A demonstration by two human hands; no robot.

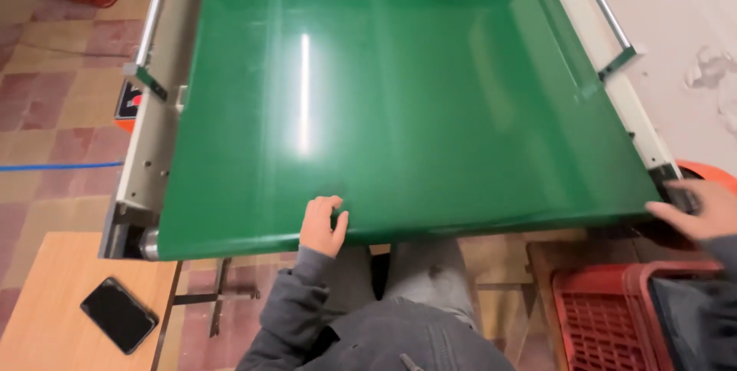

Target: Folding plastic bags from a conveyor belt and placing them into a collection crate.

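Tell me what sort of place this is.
Probably a small workshop or packing room: a wide green conveyor belt on a metal frame, red plastic crates beside it, and a tiled floor. The left hand rests on the belt's edge.

Bare green belt (399,102) between side rails (157,3); red crate (606,317) lower right.

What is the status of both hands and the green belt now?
Left hand curled on near edge of glossy green conveyor belt. Right hand at its right corner. Belt surface bare.
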